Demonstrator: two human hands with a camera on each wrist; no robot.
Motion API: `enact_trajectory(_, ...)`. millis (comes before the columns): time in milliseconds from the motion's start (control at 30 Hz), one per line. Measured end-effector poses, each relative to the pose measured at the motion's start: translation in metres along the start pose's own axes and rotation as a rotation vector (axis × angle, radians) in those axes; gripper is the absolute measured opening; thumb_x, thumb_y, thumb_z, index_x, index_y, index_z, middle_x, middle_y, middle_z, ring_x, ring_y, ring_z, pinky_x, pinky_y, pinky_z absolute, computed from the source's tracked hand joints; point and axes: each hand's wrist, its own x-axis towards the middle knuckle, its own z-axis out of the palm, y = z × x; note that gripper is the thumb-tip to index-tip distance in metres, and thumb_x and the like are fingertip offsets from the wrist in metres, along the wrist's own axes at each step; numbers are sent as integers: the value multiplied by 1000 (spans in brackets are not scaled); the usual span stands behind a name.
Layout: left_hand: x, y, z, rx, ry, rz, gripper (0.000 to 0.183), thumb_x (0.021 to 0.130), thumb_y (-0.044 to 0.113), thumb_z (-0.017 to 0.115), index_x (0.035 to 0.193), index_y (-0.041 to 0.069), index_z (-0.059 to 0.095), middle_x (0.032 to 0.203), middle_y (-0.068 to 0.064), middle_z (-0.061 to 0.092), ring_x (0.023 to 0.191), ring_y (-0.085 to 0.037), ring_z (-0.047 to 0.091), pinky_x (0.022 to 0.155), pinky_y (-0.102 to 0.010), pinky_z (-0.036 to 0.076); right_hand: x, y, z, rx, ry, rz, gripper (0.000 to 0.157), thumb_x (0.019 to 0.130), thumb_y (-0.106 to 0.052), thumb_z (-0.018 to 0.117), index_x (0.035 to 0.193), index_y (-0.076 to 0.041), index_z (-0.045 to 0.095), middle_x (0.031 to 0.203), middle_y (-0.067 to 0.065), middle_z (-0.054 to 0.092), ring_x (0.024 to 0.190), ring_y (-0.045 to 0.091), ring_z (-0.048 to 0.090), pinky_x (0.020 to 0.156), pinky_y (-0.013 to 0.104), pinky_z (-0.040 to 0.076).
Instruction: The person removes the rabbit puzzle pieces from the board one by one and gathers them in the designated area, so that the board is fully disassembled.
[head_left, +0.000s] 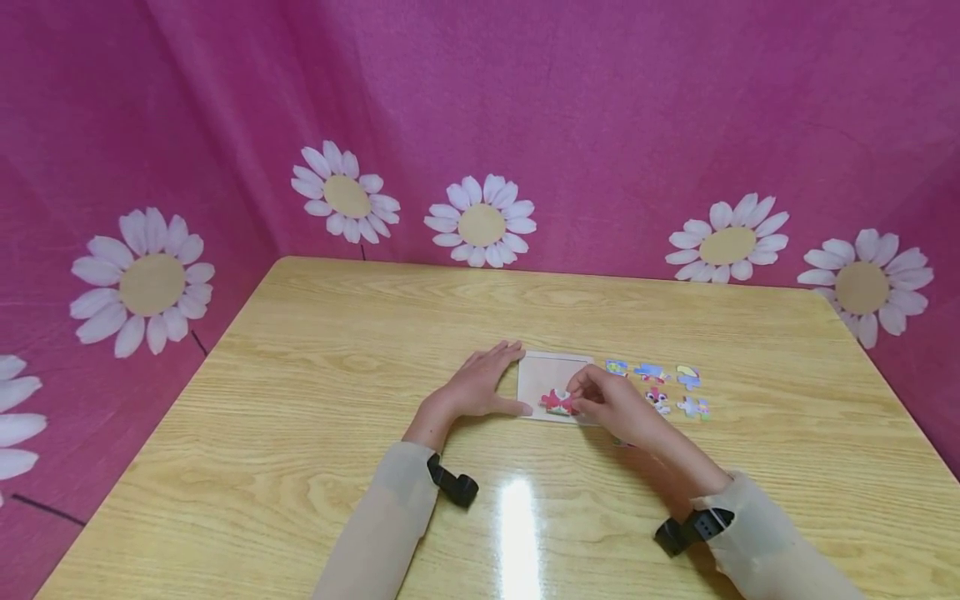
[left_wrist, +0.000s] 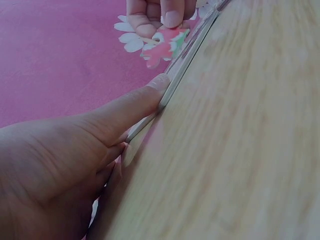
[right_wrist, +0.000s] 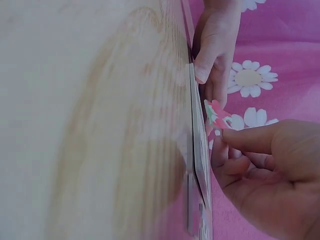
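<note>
A pale square puzzle tray (head_left: pixel 536 369) lies flat on the table. Along its left side, my left hand (head_left: pixel 480 386) rests with the thumb at the lower corner and straight fingers spread toward the upper one. In the left wrist view that thumb (left_wrist: pixel 135 102) lies extended on the tray's rim. My right hand (head_left: pixel 617 407) pinches a red, white and green jigsaw piece (head_left: pixel 557 403) between thumb and fingertips, over the lower part of the tray. Seen from the right wrist, the piece (right_wrist: pixel 216 114) is tilted and held off the tray surface.
Several loose jigsaw pieces lie right of the tray, among them a blue one (head_left: pixel 651 372), one with an animal face (head_left: pixel 657 400) and one at the outer edge (head_left: pixel 693 407). My right hand partly covers others. A pink flowered cloth (head_left: pixel 600 150) hangs behind the wooden table (head_left: pixel 337 350).
</note>
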Motion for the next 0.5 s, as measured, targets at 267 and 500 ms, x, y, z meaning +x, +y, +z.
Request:
enact_trajectory(267, -1, 1, 0, -6, -6, 9, 93, 83, 49, 74, 155, 15, 27, 166, -1, 18, 155, -19, 9, 127, -43, 11, -14, 8, -11, 14, 20, -6, 10, 92, -2, 63, 102, 0, 60, 89, 9, 65, 74, 4, 53, 62, 18, 48)
enact_trajectory(500, -1, 1, 0, -5, -1, 8, 94, 82, 50, 74, 155, 15, 26, 166, 0, 18, 155, -19, 9, 127, -43, 11, -29, 17, -20, 52, 44, -48, 9, 91, 2, 63, 101, 2, 61, 90, 11, 66, 78, 0, 57, 67, 17, 51)
